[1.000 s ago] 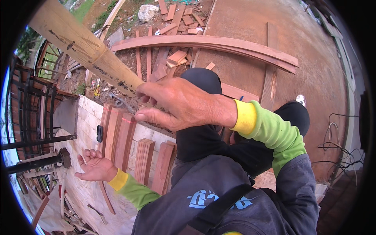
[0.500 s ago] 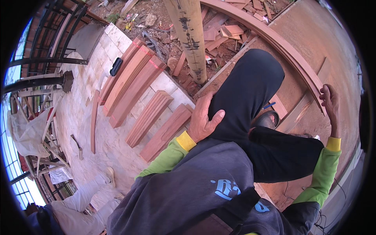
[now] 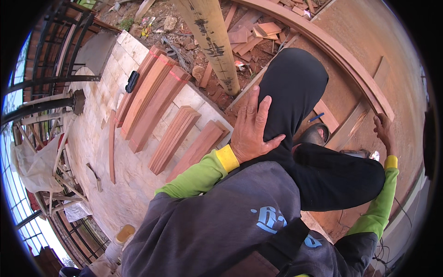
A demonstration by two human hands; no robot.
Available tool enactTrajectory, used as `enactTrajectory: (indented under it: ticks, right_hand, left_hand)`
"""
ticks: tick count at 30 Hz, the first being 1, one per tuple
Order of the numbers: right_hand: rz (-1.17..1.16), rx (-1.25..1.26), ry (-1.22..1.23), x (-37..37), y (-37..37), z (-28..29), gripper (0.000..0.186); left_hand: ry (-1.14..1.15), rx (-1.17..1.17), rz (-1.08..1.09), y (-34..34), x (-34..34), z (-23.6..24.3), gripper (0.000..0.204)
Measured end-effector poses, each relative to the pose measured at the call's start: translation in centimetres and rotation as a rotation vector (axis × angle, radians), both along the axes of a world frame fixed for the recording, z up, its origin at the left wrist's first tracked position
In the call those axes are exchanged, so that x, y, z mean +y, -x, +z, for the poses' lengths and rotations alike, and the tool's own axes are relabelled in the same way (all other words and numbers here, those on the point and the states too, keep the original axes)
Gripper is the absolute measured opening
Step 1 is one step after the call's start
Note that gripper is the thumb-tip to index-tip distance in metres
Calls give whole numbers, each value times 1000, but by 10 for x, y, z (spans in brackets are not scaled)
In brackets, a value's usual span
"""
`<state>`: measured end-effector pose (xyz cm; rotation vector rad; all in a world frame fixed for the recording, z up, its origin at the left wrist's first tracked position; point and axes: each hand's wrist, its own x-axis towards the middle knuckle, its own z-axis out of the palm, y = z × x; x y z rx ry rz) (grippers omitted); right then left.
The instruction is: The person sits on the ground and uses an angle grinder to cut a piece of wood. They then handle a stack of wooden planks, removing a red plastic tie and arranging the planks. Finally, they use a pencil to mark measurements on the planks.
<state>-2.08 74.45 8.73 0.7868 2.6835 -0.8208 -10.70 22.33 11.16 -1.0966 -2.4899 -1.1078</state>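
My left hand [image 3: 254,127] lies on the thigh of my raised knee in black trousers [image 3: 300,87], its fingers spread and holding nothing. Over on the right, my right hand [image 3: 384,130] is at the lower end of a long curved wooden strip [image 3: 344,53]. Its fingers are loosely bent and apart; no firm grip on the strip shows. A blue pen or pencil [image 3: 317,117] lies by my sandalled foot [image 3: 316,135], on or beside a short wooden piece [image 3: 326,117].
Several curved wooden boards [image 3: 159,104] lie left on pale paving [image 3: 110,198], with a black case-like object [image 3: 132,81] nearby. A round wooden post [image 3: 210,44] stands ahead, beside scattered offcuts [image 3: 258,37]. Another person's shoe [image 3: 124,234] shows lower left. Cables [image 3: 382,258] lie lower right.
My left hand has slid forward along the thigh, fingers extending. My right hand has lowered toward the strip's end, which has shifted right. The other person's legs have mostly left view.
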Motion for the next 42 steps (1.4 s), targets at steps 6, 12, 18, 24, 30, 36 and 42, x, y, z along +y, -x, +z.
enactTrajectory:
  ticks: [6, 12, 18, 24, 30, 36, 42]
  right_hand:
    - [375, 236, -306, -68, 50, 67, 29]
    - [359, 351, -388, -138, 52, 116, 33]
    - [224, 515, -244, -176, 53, 103, 20]
    - [146, 509, -228, -196, 45, 100, 22]
    - [137, 513, -225, -189, 48, 110, 22]
    - [4, 847, -383, -180, 12, 110, 18]
    - [-785, 1613, -550, -140, -110, 103, 17]
  left_hand:
    - [104, -47, 36, 1, 5, -3, 105]
    - [25, -147, 92, -11, 13, -9, 99]
    - [15, -154, 100, -8, 23, 11, 87]
    - [36, -217, 58, 18, 51, 31, 89]
    - [128, -23, 19, 68, 67, 45, 82]
    - [279, 7, -54, 92, 98, 63, 60]
    - [229, -93, -8, 87, 93, 69, 57]
